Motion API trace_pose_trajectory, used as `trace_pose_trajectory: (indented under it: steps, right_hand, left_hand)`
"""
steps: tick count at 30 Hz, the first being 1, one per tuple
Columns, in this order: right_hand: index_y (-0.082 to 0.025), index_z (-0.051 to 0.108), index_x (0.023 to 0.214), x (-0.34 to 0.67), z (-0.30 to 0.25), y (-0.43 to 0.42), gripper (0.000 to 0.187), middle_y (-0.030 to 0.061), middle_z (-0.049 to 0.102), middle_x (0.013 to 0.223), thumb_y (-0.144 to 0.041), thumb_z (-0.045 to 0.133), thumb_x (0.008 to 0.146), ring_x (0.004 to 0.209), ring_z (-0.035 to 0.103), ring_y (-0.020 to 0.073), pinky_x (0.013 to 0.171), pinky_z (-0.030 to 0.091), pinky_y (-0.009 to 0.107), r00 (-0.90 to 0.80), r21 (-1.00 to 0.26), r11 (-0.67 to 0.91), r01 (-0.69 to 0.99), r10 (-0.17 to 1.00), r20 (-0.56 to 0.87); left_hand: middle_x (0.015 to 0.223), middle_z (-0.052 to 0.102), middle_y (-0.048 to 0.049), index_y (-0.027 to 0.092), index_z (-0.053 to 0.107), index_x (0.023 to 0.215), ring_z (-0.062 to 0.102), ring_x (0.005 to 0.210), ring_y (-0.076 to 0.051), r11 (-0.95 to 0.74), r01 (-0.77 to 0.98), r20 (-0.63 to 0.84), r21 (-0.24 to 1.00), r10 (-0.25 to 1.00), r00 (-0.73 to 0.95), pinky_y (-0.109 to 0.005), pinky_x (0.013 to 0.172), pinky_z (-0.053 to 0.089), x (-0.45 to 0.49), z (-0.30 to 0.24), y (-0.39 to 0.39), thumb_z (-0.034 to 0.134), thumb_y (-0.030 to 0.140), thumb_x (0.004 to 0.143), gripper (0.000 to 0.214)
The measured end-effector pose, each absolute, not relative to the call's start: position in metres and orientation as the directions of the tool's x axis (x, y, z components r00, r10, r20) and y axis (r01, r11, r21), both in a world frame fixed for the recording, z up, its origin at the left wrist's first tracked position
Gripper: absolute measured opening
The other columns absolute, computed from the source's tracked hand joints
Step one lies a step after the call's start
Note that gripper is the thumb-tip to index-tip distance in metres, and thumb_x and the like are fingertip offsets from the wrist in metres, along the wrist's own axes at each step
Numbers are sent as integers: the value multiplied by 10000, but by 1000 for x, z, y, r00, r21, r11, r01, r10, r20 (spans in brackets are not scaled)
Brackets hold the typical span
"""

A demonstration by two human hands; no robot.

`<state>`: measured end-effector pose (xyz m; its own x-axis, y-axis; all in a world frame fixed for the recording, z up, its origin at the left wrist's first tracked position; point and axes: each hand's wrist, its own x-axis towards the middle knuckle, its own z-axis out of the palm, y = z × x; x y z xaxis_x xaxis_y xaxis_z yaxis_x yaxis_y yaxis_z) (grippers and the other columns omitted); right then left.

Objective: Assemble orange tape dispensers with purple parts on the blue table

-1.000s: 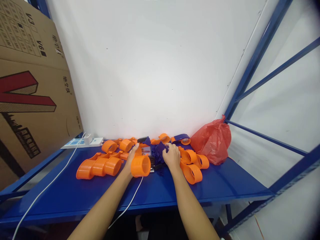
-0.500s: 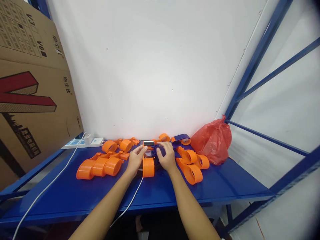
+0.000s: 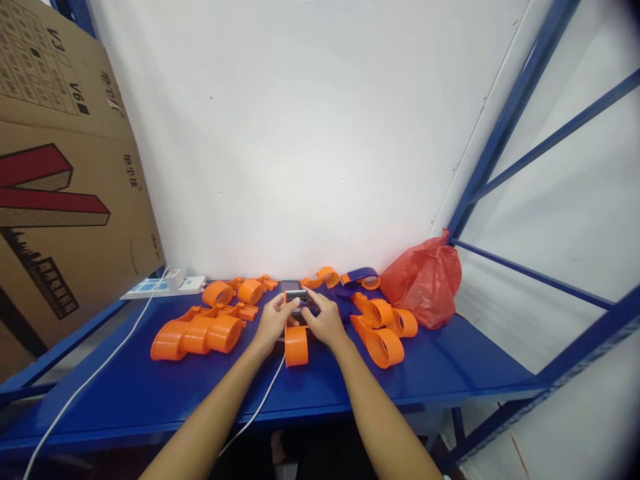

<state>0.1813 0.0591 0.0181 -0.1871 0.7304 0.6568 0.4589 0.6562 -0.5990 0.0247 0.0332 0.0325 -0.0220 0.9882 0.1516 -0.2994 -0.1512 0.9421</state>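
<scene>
My left hand (image 3: 271, 321) and my right hand (image 3: 324, 321) meet at the middle of the blue shelf (image 3: 435, 373). Both close their fingers on a small dark block with a metal edge (image 3: 296, 296), held just above an orange plastic ring part (image 3: 297, 345). A phone-like device (image 3: 291, 287) lies flat right behind the hands. A white cable (image 3: 260, 403) runs from under the hands to the front edge.
Orange ringed plastic parts lie left (image 3: 197, 332) and right (image 3: 381, 328) of the hands, more at the back (image 3: 240, 291). A red plastic bag (image 3: 424, 279) sits at the right rear. A white power strip (image 3: 163, 285) and a cardboard box (image 3: 60, 173) are on the left.
The orange ring part went from my left hand's grip down onto the shelf. My right hand left the purple pieces and came to the small dark block, where both hands now pinch together.
</scene>
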Motion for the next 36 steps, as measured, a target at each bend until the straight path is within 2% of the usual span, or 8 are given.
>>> trace_pose_trajectory:
  steps: [6, 11, 21, 27, 30, 33, 36]
  right_hand:
    - [-204, 599, 1461, 181, 21, 55, 554, 14, 634, 797, -270, 573, 911, 687, 569, 161, 691, 504, 276, -296, -534, 682, 500, 714, 635]
    - [-201, 575, 1482, 181, 21, 55, 559, -4, 604, 753, -234, 544, 925, 660, 530, 154, 659, 468, 259, -322, -508, 682, 526, 713, 623]
    - [-186, 598, 1456, 180, 18, 57, 543, 47, 674, 833, -205, 463, 930, 757, 601, 192, 731, 493, 288, -339, -458, 680, 572, 705, 622]
    - [-168, 615, 1439, 181, 17, 59, 523, 53, 677, 821, -203, 469, 938, 759, 605, 199, 732, 494, 295, -339, -444, 675, 589, 705, 622]
    - [-200, 617, 1442, 182, 19, 57, 497, 23, 647, 788, -262, 535, 956, 719, 585, 176, 705, 480, 274, -326, -492, 676, 549, 715, 619]
    - [-216, 618, 1444, 185, 22, 56, 497, 11, 624, 789, -345, 609, 964, 712, 585, 162, 698, 483, 267, -311, -527, 671, 521, 725, 615]
    - [-201, 596, 1466, 185, 23, 55, 511, 17, 621, 798, -324, 601, 970, 714, 588, 163, 694, 494, 272, -326, -502, 690, 522, 705, 629]
  left_hand:
    - [581, 584, 48, 156, 717, 866, 405, 386, -52, -210, -238, 196, 948, 977, -80, -198, 397, 293, 24, 31, 34, 858, 529, 707, 430]
    - [562, 562, 55, 159, 720, 873, 386, 388, -53, -200, -242, 190, 949, 980, -65, -201, 403, 271, 22, 29, 35, 850, 537, 720, 428]
    - [491, 484, 76, 171, 662, 801, 380, 377, -66, -212, -186, 205, 959, 977, -59, -207, 404, 257, 22, 29, 36, 826, 578, 730, 445]
    - [488, 502, 70, 164, 660, 802, 385, 379, -64, -192, -219, 186, 957, 981, -49, -207, 405, 257, 22, 28, 37, 842, 562, 721, 446]
    - [466, 481, 83, 171, 637, 789, 358, 362, -57, -99, -370, 102, 924, 995, -10, -203, 400, 268, 22, 29, 36, 882, 521, 682, 440]
    - [400, 412, 95, 193, 586, 732, 374, 343, -78, 128, -532, -68, 837, 989, 131, -208, 407, 334, 22, 34, 33, 876, 501, 694, 425]
    - [373, 388, 75, 205, 531, 653, 417, 336, -104, 319, -588, -192, 743, 944, 270, -222, 391, 357, 20, 40, 29, 827, 511, 752, 438]
